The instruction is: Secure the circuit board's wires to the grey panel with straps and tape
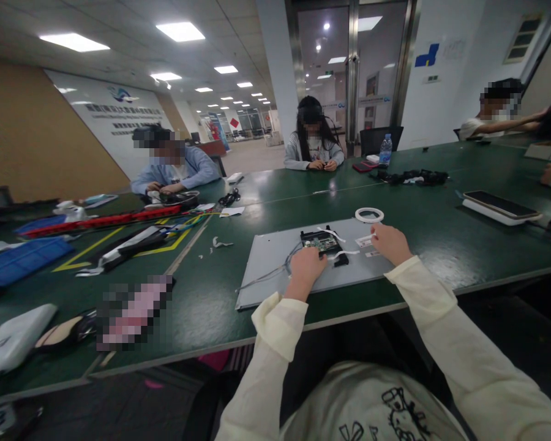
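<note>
A flat grey panel (270, 260) lies on the table in front of me. On it sits a green circuit board (319, 245) in a black frame, with thin grey cables (266, 280) running off to the left. My left hand (305, 269) rests at the near left side of the board, fingers curled; what they grip is hidden. White strips (348, 253) lie across the board's right side. My right hand (392, 243) is over the panel's right part, fingertips pinched together beside a white label (364, 241). Whatever is between them is too small to make out.
A roll of white tape (370, 215) lies at the panel's far edge. A phone (500, 204) on a white box is to the right. At left are a blue tray (22, 260), a pouch and torn scraps (221, 243). Several people sit around the table.
</note>
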`<state>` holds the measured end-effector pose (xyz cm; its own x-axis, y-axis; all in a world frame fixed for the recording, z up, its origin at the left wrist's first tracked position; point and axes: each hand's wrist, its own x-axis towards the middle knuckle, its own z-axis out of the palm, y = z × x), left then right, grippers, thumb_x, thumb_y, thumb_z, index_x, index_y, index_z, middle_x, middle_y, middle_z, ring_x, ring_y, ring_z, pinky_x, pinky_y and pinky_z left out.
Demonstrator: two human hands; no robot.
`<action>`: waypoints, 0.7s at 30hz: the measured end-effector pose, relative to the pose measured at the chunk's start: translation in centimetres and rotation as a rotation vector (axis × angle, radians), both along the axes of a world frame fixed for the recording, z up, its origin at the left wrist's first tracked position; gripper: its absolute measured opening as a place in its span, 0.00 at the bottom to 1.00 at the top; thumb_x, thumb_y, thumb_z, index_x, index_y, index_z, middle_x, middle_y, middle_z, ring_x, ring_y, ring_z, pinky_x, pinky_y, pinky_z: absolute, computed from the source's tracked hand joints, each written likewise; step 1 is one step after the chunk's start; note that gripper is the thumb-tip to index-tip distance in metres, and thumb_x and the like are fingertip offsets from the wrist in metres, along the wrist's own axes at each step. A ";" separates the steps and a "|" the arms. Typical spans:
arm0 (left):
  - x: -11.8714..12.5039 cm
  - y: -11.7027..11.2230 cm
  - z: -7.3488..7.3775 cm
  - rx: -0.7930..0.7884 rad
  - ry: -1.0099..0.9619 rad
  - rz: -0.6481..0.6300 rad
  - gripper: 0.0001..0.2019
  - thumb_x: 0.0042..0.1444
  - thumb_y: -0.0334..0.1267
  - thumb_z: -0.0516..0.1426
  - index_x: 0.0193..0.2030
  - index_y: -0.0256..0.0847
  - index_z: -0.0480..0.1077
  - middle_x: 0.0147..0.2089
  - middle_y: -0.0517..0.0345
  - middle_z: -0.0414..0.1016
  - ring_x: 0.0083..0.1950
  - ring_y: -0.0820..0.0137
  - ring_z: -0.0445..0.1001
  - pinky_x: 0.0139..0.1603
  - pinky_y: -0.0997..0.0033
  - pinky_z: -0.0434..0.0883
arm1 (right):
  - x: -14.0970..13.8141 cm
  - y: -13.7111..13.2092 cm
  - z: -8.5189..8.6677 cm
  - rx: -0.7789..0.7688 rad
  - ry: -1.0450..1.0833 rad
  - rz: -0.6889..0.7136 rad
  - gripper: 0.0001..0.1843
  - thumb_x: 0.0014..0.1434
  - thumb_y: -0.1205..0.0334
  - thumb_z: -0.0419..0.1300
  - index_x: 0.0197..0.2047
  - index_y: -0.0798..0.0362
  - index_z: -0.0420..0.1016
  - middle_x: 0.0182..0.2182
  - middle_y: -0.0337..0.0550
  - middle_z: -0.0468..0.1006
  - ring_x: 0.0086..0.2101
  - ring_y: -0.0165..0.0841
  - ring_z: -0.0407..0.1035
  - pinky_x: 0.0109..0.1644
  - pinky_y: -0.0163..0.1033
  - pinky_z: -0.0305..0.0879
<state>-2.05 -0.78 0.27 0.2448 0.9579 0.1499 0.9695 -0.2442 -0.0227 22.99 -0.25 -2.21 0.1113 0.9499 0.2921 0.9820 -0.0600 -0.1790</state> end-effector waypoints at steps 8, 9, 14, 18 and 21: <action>0.1 -0.5 0.3 0.017 0.023 -0.054 0.16 0.61 0.41 0.48 0.42 0.38 0.76 0.40 0.45 0.78 0.43 0.60 0.77 0.45 0.64 0.72 | 3.1 1.9 -2.7 0.094 0.024 0.056 0.19 0.62 0.66 0.48 0.53 0.58 0.70 0.48 0.54 0.72 0.48 0.40 0.66 0.53 0.41 0.58; 0.0 -0.5 0.3 0.017 0.025 -0.057 0.16 0.61 0.40 0.48 0.42 0.38 0.76 0.40 0.45 0.78 0.44 0.60 0.77 0.45 0.64 0.72 | 3.3 2.0 -3.1 0.065 0.024 0.063 0.19 0.62 0.65 0.48 0.53 0.57 0.71 0.47 0.54 0.72 0.48 0.40 0.66 0.53 0.41 0.58; 0.0 -0.7 0.5 0.007 0.031 -0.068 0.16 0.61 0.39 0.47 0.43 0.37 0.75 0.41 0.45 0.78 0.44 0.60 0.77 0.46 0.64 0.72 | 3.7 3.1 -3.7 0.069 0.018 0.073 0.20 0.61 0.65 0.50 0.55 0.59 0.69 0.50 0.56 0.71 0.51 0.41 0.65 0.55 0.43 0.57; 0.1 -0.8 0.6 -0.006 0.027 -0.065 0.16 0.62 0.39 0.47 0.43 0.37 0.74 0.42 0.45 0.78 0.45 0.61 0.76 0.46 0.64 0.71 | 3.4 4.8 -3.0 0.112 -0.044 0.114 0.23 0.61 0.67 0.49 0.58 0.62 0.66 0.56 0.58 0.67 0.55 0.42 0.60 0.59 0.45 0.53; 0.0 -0.9 0.6 -0.001 0.031 -0.073 0.16 0.61 0.37 0.47 0.43 0.37 0.75 0.42 0.45 0.78 0.45 0.59 0.76 0.46 0.63 0.72 | 2.9 6.2 -2.4 0.087 -0.091 0.107 0.22 0.61 0.68 0.48 0.57 0.63 0.66 0.58 0.60 0.64 0.57 0.44 0.57 0.60 0.48 0.51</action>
